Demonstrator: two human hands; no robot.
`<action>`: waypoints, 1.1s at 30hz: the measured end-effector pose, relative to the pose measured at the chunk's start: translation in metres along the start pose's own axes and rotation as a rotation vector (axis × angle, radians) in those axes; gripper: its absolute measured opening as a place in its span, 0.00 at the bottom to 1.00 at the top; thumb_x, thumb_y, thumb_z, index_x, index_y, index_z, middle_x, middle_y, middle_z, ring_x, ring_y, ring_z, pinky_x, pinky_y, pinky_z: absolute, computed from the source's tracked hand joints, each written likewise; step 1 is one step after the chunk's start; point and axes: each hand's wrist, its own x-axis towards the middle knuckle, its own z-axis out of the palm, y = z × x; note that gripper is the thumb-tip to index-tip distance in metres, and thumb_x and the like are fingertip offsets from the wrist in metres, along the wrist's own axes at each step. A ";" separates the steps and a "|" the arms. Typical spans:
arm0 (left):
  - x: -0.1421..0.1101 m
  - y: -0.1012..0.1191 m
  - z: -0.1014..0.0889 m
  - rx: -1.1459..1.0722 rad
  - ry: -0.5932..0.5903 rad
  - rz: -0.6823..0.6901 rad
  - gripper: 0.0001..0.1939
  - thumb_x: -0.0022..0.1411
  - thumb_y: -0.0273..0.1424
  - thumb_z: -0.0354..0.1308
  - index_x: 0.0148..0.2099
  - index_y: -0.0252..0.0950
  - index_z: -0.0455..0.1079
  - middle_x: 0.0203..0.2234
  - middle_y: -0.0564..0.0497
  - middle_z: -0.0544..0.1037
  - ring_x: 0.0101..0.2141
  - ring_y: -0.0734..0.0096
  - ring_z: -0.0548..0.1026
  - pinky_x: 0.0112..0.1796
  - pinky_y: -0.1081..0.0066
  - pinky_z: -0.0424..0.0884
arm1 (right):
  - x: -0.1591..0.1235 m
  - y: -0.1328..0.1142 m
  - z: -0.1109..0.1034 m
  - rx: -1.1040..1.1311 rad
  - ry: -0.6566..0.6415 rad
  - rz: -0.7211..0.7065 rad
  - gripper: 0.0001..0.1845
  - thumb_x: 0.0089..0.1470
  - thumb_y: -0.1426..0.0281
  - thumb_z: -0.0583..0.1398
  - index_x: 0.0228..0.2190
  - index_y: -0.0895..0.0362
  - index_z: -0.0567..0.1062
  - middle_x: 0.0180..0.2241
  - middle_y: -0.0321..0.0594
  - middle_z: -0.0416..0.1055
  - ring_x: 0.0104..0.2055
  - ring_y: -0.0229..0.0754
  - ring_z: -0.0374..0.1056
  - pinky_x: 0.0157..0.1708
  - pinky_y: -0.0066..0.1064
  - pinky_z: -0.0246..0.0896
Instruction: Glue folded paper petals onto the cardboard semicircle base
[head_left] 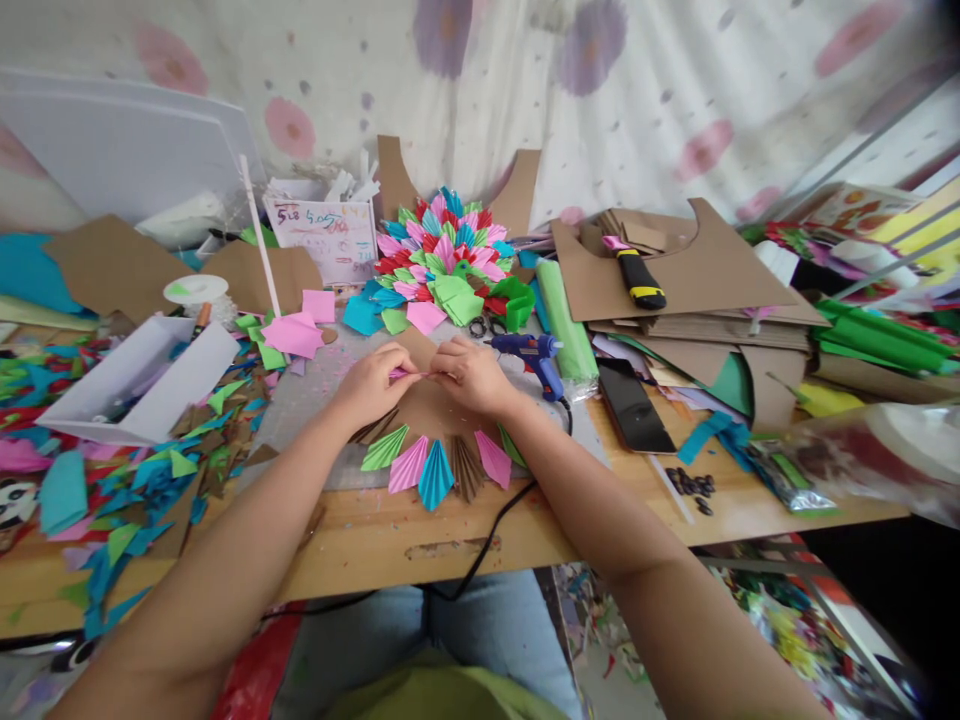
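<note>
My left hand [377, 380] and my right hand [474, 376] meet over the middle of the work mat, both with fingers pinched together. Between their fingertips they hold a small piece of pink paper [397, 374], mostly hidden by the fingers. Under them lies a brown cardboard piece [435, 412]. Pleated paper leaves fan out along its near edge, among them a green leaf [385, 449], a pink leaf [409, 466], a blue leaf [436, 476] and a brown leaf [466, 468]. Just right of my right hand rests a blue glue gun [531, 352].
Behind stands a many-coloured pleated-paper piece [457, 240]. Paper scraps [142, 500] and a white open box [127, 375] crowd the left. On the right are stacked cardboard [675, 275], a utility knife [637, 278] and a phone [634, 405]. A black cord [491, 535] crosses the table's front edge.
</note>
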 end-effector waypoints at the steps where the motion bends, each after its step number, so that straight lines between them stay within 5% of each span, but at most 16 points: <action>1: 0.000 -0.001 0.000 0.004 0.003 0.000 0.05 0.56 0.29 0.56 0.29 0.35 0.66 0.28 0.52 0.71 0.33 0.70 0.70 0.35 0.71 0.65 | 0.000 0.000 0.000 0.000 -0.002 0.000 0.09 0.57 0.72 0.54 0.28 0.57 0.73 0.29 0.39 0.69 0.34 0.41 0.59 0.32 0.30 0.49; 8: 0.000 -0.008 0.000 0.112 0.070 -0.075 0.13 0.53 0.36 0.62 0.26 0.36 0.63 0.25 0.53 0.69 0.30 0.71 0.68 0.32 0.71 0.64 | -0.001 0.002 0.003 0.015 0.006 0.044 0.10 0.57 0.71 0.54 0.27 0.57 0.73 0.28 0.39 0.68 0.34 0.40 0.58 0.31 0.30 0.48; 19: -0.001 -0.017 -0.019 0.087 0.053 0.023 0.05 0.55 0.31 0.59 0.29 0.37 0.67 0.33 0.51 0.73 0.38 0.69 0.71 0.40 0.68 0.67 | -0.003 0.000 0.000 0.001 0.028 0.053 0.09 0.57 0.72 0.54 0.27 0.57 0.73 0.29 0.39 0.68 0.34 0.40 0.59 0.31 0.30 0.48; 25: -0.006 -0.032 -0.041 0.103 0.272 -0.076 0.08 0.58 0.34 0.57 0.29 0.36 0.66 0.34 0.51 0.74 0.40 0.67 0.71 0.45 0.64 0.66 | -0.009 0.007 -0.003 -0.049 0.050 0.155 0.08 0.56 0.72 0.55 0.27 0.57 0.72 0.30 0.40 0.69 0.35 0.41 0.60 0.31 0.30 0.49; 30: -0.004 -0.007 -0.020 0.158 0.099 -0.047 0.21 0.55 0.43 0.58 0.49 0.38 0.66 0.43 0.49 0.73 0.45 0.64 0.71 0.44 0.65 0.68 | -0.007 0.002 -0.002 -0.096 0.055 0.103 0.08 0.57 0.71 0.54 0.29 0.57 0.73 0.30 0.41 0.69 0.36 0.42 0.59 0.32 0.31 0.49; 33: -0.001 0.004 -0.005 0.212 -0.025 -0.007 0.21 0.56 0.45 0.56 0.47 0.37 0.69 0.43 0.47 0.75 0.43 0.62 0.72 0.42 0.65 0.68 | -0.005 -0.004 -0.002 -0.095 0.040 0.079 0.09 0.58 0.70 0.54 0.30 0.57 0.73 0.30 0.41 0.68 0.36 0.42 0.59 0.31 0.31 0.48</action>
